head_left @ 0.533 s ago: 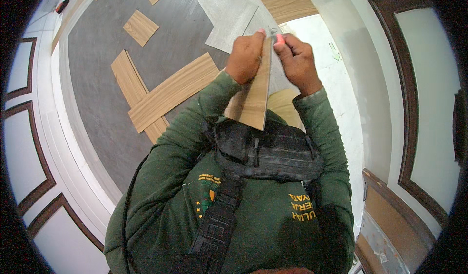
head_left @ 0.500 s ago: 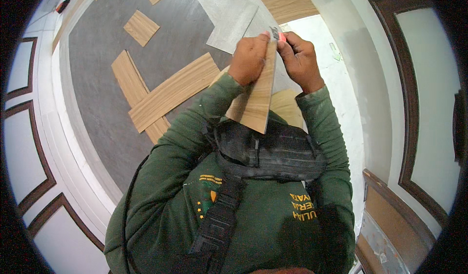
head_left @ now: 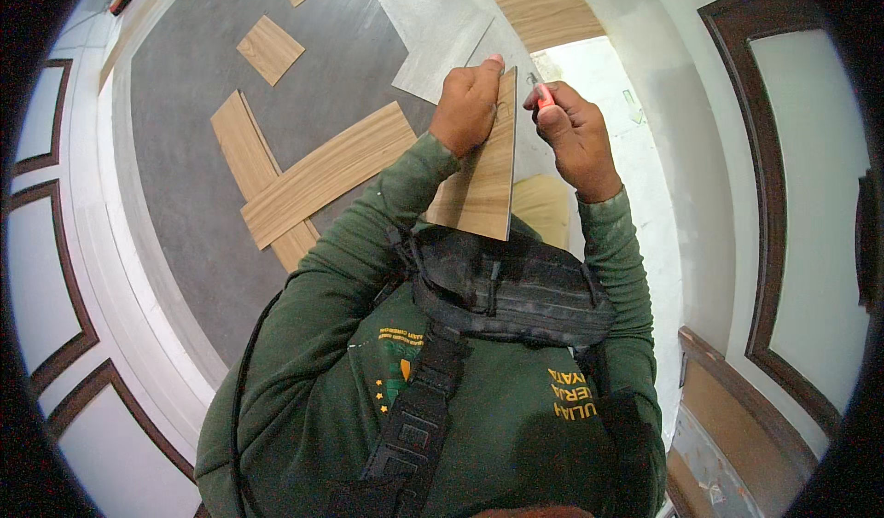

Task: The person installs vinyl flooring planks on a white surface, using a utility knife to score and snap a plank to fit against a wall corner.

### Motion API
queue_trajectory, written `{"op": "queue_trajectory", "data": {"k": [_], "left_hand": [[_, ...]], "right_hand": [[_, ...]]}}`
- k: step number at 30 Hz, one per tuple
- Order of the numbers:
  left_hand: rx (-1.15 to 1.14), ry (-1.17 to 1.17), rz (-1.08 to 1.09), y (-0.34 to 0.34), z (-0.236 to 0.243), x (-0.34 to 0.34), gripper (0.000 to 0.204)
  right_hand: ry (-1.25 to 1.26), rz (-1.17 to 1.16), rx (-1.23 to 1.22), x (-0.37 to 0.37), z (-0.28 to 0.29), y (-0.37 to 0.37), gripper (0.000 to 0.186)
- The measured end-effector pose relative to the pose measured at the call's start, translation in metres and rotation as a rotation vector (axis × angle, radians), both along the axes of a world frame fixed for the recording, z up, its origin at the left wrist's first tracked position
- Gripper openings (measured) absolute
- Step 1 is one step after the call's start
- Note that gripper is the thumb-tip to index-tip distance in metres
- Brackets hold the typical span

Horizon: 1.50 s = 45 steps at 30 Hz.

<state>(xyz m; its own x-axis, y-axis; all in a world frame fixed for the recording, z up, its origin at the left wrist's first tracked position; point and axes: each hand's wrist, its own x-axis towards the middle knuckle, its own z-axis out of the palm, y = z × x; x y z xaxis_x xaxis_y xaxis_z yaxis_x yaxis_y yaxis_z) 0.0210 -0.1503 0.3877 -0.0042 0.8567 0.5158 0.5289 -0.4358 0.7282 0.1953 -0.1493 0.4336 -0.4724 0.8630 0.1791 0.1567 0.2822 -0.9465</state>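
Nearest, a black fabric chest bag [head_left: 516, 297] hangs across the person's front. Just beyond it a flat, wood-grained tan plank [head_left: 479, 186] slants up and away, its near end over the bag's far edge; whether the two touch, I cannot tell. The left hand [head_left: 465, 104] has its fingers clamped on the plank's far part, probably to steady it and leave the right edge free. The right hand [head_left: 582, 145], just to the right and apart from the plank, has its fingers closed around a small red-handled tool [head_left: 545, 98], pointed away, likely for control; its grey tip is too small to make out.

Farther left, a long tan plank [head_left: 331, 173] lies across other tan planks [head_left: 241, 136] on the dark grey floor [head_left: 184, 196], perhaps kept within reach. Beyond lies a short tan piece [head_left: 270, 50].

Compared with half a second ago, the tool has left the plank's far end, the right hand has shifted right and nearer, and the plank's near end has swung slightly right.
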Motion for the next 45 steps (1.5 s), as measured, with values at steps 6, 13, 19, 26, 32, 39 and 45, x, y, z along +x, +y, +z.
{"op": "queue_trajectory", "data": {"k": [6, 13, 19, 26, 32, 39, 45], "left_hand": [[0.03, -0.098, 0.005, -0.002, 0.002, 0.005, 0.027], [-0.276, -0.275, -0.082, -0.004, 0.005, 0.004, 0.029], [-0.052, -0.075, -0.026, 0.004, -0.009, 0.0, 0.029], [0.086, -0.064, 0.049, 0.004, -0.01, 0.003, 0.043], [-0.07, 0.018, 0.033, 0.007, -0.012, -0.023, 0.016], [-0.05, 0.01, 0.031, 0.012, -0.023, -0.017, 0.017], [-0.168, -0.177, -0.059, 0.016, -0.024, -0.015, 0.026]], "right_hand": [[-0.069, 0.044, 0.124, -0.002, -0.003, -0.002, 0.028], [-0.085, 0.019, 0.131, -0.005, -0.006, 0.005, 0.023], [-0.064, -0.021, 0.175, -0.013, -0.01, 0.011, 0.024], [0.066, -0.154, -0.125, -0.001, -0.043, 0.037, 0.028], [0.191, -0.029, -0.39, 0.012, -0.017, 0.001, 0.031], [-0.023, 0.167, -0.363, 0.003, 0.031, -0.021, 0.029], [-0.011, 0.099, -0.363, -0.008, 0.023, -0.022, 0.031]]}}
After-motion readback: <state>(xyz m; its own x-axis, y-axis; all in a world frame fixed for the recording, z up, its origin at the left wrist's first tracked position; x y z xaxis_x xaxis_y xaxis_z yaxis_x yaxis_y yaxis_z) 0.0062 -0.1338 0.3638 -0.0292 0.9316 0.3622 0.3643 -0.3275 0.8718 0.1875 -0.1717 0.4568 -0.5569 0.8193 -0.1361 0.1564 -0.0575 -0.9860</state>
